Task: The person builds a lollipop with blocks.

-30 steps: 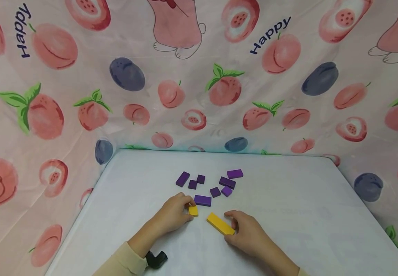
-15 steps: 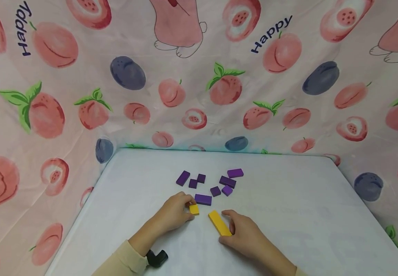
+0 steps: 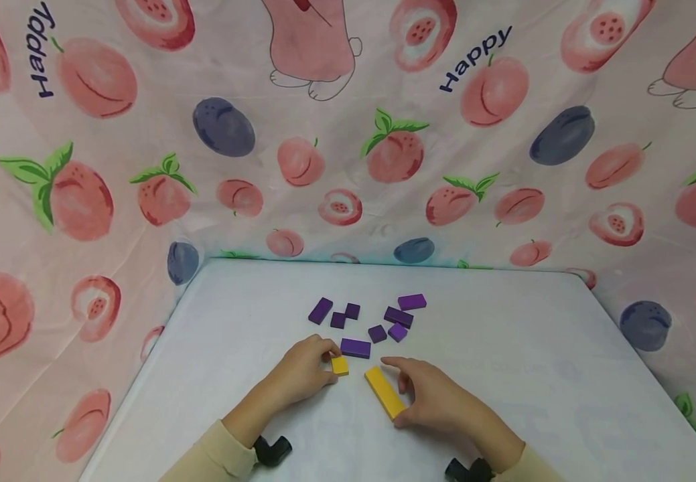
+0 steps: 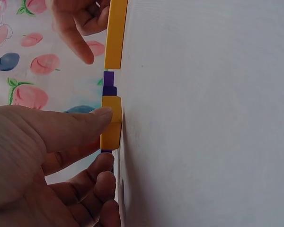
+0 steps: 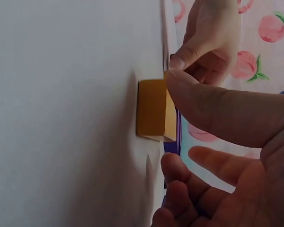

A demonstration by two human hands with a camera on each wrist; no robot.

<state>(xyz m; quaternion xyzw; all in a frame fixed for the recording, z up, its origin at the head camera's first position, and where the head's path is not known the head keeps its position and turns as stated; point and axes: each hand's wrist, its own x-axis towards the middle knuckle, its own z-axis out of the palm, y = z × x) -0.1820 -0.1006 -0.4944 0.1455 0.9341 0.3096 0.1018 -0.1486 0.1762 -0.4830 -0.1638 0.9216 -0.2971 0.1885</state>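
Observation:
A small square yellow block [image 3: 339,365] is pinched between the thumb and index finger of my left hand [image 3: 304,372]. In the left wrist view my left thumb lies across that yellow block [image 4: 111,136]. To its right, the long yellow block [image 3: 384,393] lies slanted on the table. My right hand [image 3: 439,395] has its thumb against the block's near end, with the index finger stretched out and away from it. The right wrist view shows the thumb touching the yellow block's [image 5: 151,109] edge, while the other fingers stay apart from it.
A purple rectangular block [image 3: 356,348] lies just beyond the hands. Several purple pieces are scattered farther back, including a dark oblong block [image 3: 320,311] and a brighter block [image 3: 412,302]. The white table [image 3: 251,288] meets a fruit-printed cloth [image 3: 335,120] behind.
The long yellow block has turned to a steeper slant. My right hand has shifted slightly left, its index finger now straighter. My left hand and the small yellow block have barely moved.

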